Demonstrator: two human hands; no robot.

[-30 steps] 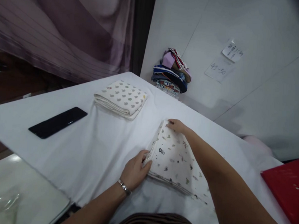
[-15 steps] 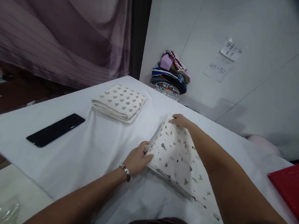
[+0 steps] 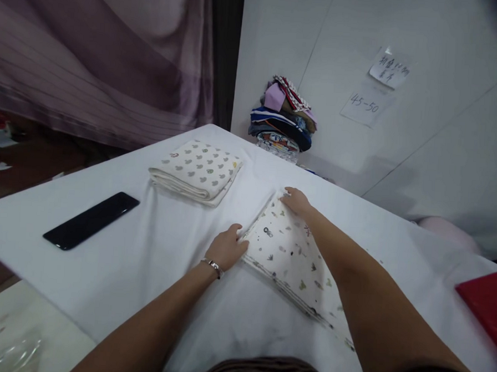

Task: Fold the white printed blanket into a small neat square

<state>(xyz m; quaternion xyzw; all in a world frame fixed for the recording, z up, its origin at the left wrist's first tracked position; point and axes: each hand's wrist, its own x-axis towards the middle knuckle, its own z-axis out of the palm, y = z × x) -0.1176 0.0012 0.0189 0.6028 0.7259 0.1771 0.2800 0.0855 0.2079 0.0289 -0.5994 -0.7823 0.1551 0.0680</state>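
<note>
A folded white cloth [image 3: 284, 249] with a small scattered print lies in layers on the white-covered table, partly hidden under my right forearm. At its near left corner is my left hand [image 3: 227, 248], wearing a metal bracelet. The thumb touches the cloth's edge, and the forefinger is spread away from it. My right hand [image 3: 296, 201] reaches across to the far corner and pinches the cloth there with its fingertips. Farther back on the left sits a second folded cloth [image 3: 197, 169], white with grey motifs, which neither hand touches.
A black phone [image 3: 91, 220] lies at the left of the table [image 3: 166, 248]. Stacked folded clothes [image 3: 283, 118] stand against the wall behind. A red item [image 3: 486, 304] is at the right edge. A purple curtain [image 3: 114, 51] hangs at the back left.
My left hand has loosened from the cloth's near corner, its thumb and forefinger now apart. The right hand stays at the far corner. The camera view has shifted slightly.
</note>
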